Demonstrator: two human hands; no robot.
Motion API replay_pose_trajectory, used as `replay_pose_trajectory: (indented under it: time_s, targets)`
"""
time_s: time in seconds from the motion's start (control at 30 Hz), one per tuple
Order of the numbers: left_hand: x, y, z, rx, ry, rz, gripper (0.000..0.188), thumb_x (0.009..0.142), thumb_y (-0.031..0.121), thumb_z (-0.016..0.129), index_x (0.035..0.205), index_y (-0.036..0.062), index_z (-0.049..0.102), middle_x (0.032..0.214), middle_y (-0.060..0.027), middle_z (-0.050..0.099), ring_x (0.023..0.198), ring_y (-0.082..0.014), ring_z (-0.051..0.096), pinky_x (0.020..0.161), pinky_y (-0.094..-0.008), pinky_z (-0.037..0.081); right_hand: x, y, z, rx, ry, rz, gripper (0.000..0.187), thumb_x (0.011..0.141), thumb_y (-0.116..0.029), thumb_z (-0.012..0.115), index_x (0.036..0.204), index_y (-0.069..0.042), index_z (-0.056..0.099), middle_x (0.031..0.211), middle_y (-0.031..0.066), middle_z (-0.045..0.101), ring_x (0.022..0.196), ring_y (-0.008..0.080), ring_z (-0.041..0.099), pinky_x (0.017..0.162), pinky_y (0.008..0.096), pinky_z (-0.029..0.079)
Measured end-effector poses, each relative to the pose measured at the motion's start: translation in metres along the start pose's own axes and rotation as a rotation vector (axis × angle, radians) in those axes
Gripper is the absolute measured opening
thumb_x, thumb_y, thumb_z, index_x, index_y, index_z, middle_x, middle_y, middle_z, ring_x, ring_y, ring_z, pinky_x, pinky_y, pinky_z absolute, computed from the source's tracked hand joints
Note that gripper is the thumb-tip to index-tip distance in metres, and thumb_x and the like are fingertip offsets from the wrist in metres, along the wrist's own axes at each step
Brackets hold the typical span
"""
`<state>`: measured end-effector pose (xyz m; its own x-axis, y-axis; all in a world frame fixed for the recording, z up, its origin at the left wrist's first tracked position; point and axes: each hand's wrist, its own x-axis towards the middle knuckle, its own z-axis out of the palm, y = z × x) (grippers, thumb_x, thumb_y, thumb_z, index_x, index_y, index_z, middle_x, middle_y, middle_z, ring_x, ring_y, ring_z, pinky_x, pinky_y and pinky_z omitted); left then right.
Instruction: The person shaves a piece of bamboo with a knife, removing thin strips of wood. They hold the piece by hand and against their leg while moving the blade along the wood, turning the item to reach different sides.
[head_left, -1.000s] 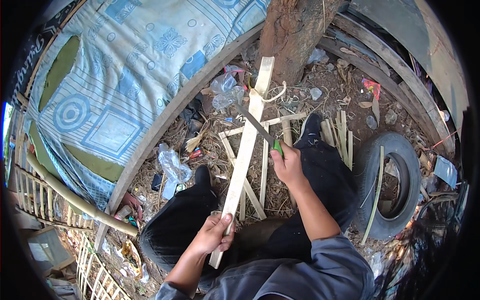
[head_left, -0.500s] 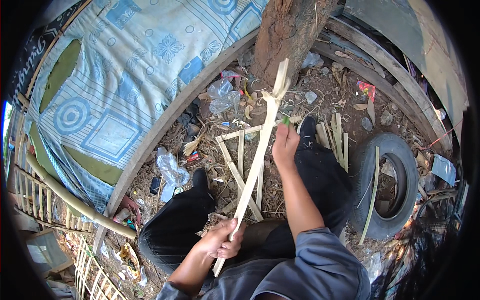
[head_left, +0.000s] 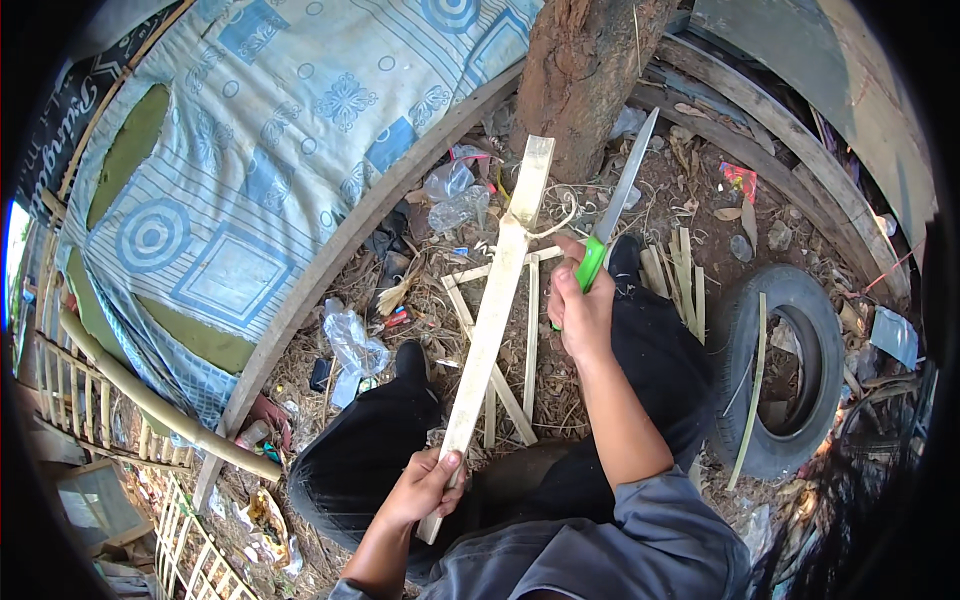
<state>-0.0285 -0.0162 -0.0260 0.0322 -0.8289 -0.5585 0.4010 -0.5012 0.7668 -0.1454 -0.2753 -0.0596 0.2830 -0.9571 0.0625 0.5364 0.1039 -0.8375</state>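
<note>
My left hand point(head_left: 428, 487) is closed round the near end of a long, pale bamboo strip point(head_left: 487, 365). The strip slants up and away toward the tree, with a raised node near its far end and a thin curled shaving point(head_left: 562, 217) hanging off that node. My right hand point(head_left: 582, 305) grips the green handle of a knife point(head_left: 617, 195). Its long blade points away and up to the right, apart from the strip. Beyond my hands, several cut bamboo strips point(head_left: 531, 340) lie crossed on the ground between my feet.
A tree trunk point(head_left: 580, 85) rises straight ahead. To the right lies a tyre point(head_left: 725, 370) with a thin strip point(head_left: 752, 390) across it, beside more bamboo pieces point(head_left: 683, 275). On the left a wooden beam point(head_left: 330, 235) edges a surface covered with blue patterned cloth point(head_left: 290, 130). Plastic litter point(head_left: 352, 340) dots the soil.
My right hand has swung the knife out to the right of the strip, so its blade now shows. The strip has turned its broad face up, and a curled shaving stands at the node.
</note>
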Motion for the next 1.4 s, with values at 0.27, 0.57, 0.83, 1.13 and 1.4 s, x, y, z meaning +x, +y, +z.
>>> replay_pose_trajectory:
  time_s: [0.27,0.57,0.83,1.13,1.4]
  targets:
    - [-0.007,-0.010,0.001,-0.111,-0.058,-0.135,0.038,0.100,0.035,0.043,0.079,0.0041,0.048,0.049,-0.0006,0.037,0.035,-0.0091,0.035,0.034,-0.0237,0.031,0.009,-0.015,0.008,0.031,0.073,-0.111,0.012,0.086,-0.011,0.069,0.086,-0.001,0.061,0.055,-0.0027,0.049,0.038,0.0046,0.037,0.035,0.0204,0.029]
    - [0.007,-0.027,0.014,-0.417,-0.303,-0.210,0.041,0.098,0.042,0.044,0.077,0.0067,0.044,0.048,0.0022,0.028,0.033,-0.0071,0.027,0.030,-0.0230,0.022,-0.009,-0.003,0.009,0.603,0.186,0.209,0.021,0.088,-0.026,0.067,0.083,-0.007,0.061,0.058,-0.0006,0.052,0.041,0.0061,0.036,0.040,0.0225,0.028]
    - [0.017,-0.052,0.018,-0.727,-0.550,-0.259,0.044,0.097,0.046,0.044,0.074,0.0084,0.041,0.045,0.0040,0.025,0.032,-0.0057,0.025,0.029,-0.0213,0.022,-0.011,0.010,0.007,0.690,0.131,0.312,0.028,0.090,-0.040,0.062,0.076,-0.016,0.055,0.046,-0.0063,0.036,0.039,0.0058,0.031,0.037,0.0208,0.025]
    - [0.015,-0.045,0.022,-0.421,-0.274,-0.213,0.046,0.095,0.050,0.045,0.077,0.0071,0.044,0.048,0.0005,0.031,0.034,-0.0082,0.028,0.031,-0.0240,0.023,-0.009,0.011,0.005,0.406,0.228,0.263,0.024,0.089,-0.031,0.065,0.081,-0.011,0.054,0.061,-0.0044,0.044,0.042,0.0055,0.037,0.039,0.0214,0.026]
    - [0.024,-0.009,0.018,-0.061,-0.038,0.040,0.044,0.100,0.039,0.040,0.074,0.0042,0.046,0.048,-0.0026,0.036,0.035,-0.0107,0.035,0.034,-0.0252,0.030,-0.042,-0.010,-0.011,-0.318,-0.031,0.096,0.051,0.100,-0.044,0.033,0.066,-0.007,0.040,0.053,-0.0019,0.036,0.046,0.0077,0.036,0.043,0.0243,0.028]
